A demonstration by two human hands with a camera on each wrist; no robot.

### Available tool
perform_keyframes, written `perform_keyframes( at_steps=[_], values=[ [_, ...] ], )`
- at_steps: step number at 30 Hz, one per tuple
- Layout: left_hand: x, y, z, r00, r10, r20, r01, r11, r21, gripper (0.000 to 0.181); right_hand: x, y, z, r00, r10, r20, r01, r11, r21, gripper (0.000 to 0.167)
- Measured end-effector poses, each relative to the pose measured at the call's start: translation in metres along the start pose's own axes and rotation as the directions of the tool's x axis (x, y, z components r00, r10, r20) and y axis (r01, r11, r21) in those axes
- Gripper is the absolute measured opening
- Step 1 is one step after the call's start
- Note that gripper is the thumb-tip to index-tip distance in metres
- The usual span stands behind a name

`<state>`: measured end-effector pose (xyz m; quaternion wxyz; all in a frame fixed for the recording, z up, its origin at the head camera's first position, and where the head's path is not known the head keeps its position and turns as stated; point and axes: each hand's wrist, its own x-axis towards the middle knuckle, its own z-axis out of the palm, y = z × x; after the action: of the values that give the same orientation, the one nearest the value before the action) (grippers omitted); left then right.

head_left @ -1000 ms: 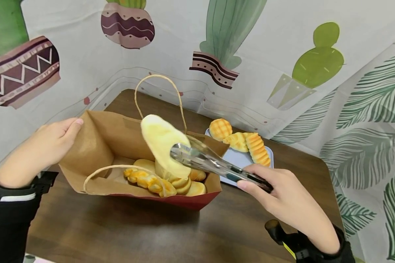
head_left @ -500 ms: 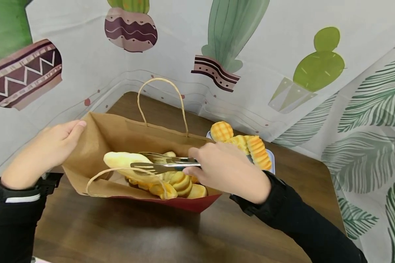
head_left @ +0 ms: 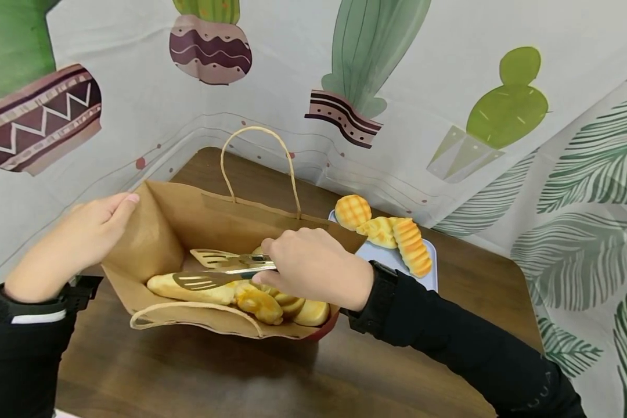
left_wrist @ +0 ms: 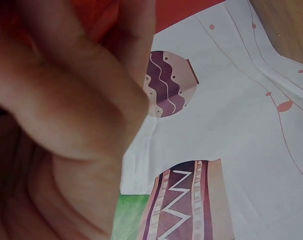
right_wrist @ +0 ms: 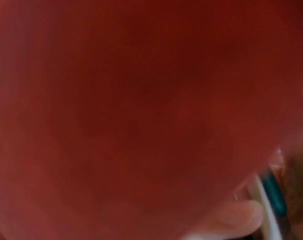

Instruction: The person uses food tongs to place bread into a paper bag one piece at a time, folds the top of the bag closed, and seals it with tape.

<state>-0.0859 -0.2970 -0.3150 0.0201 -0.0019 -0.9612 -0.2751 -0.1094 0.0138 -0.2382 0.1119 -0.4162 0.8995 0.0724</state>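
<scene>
My left hand (head_left: 91,229) pinches the left upper edge of a brown paper bag (head_left: 188,203), whose mouth faces up. My right hand (head_left: 319,267) grips metal tongs (head_left: 261,264) over the bag. The slotted tong ends are spread, with nothing visible between them. Below them a long pale bread loaf (head_left: 169,288) lies along the bag's front wall. Beside it are a braided bread (head_left: 261,305) and several round, pale bread pieces (head_left: 312,312), partly hidden by my right hand. In the left wrist view, my left hand (left_wrist: 71,110) shows large; the right wrist view is mostly blurred red.
A pale blue tray (head_left: 432,261) stands right of the bag, bearing a round bun (head_left: 352,212), a knobbly bread (head_left: 380,231) and a ridged bread (head_left: 412,247). The bag's rear handle (head_left: 256,129) stands up. A cactus-print cloth (head_left: 271,40) hangs behind the wooden table (head_left: 423,371).
My right hand has moved left and down into the bag with the tongs. The long loaf has left the tongs and lies inside. The bag's front edge has flopped outward.
</scene>
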Motion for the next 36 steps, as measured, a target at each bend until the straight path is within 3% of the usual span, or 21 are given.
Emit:
perform_keyframes(
  at_steps=[9,16,21,30,33,36],
  values=[
    [0.001,-0.002,-0.001,0.999,-0.012,0.032,0.013,1.0,-0.02,0.056,-0.016,0.012,-0.006,0.999,0.044,-0.02,-0.042,0.997,0.061,0.036],
    [0.002,-0.003,-0.002,0.999,-0.005,0.043,0.005,1.0,-0.014,0.055,-0.041,0.033,-0.015,0.991,0.067,-0.115,-0.046,0.984,0.174,0.039],
    [0.005,-0.007,-0.002,0.999,0.008,0.042,-0.007,1.0,-0.007,0.055,-0.063,0.052,-0.019,0.984,0.109,-0.143,-0.072,0.968,0.24,0.041],
    [0.009,-0.006,-0.003,0.999,0.012,0.045,-0.012,1.0,-0.004,0.054,-0.11,0.09,-0.014,0.964,0.198,-0.178,-0.11,0.905,0.412,0.028],
    [0.009,-0.005,-0.004,0.999,0.014,0.043,-0.014,1.0,-0.001,0.052,-0.127,0.105,-0.008,0.941,0.283,-0.187,-0.175,0.878,0.447,0.021],
    [0.011,-0.005,-0.006,0.999,0.003,0.053,-0.003,1.0,-0.006,0.053,-0.14,0.121,0.004,0.908,0.379,-0.176,-0.248,0.828,0.504,0.021]
  ],
)
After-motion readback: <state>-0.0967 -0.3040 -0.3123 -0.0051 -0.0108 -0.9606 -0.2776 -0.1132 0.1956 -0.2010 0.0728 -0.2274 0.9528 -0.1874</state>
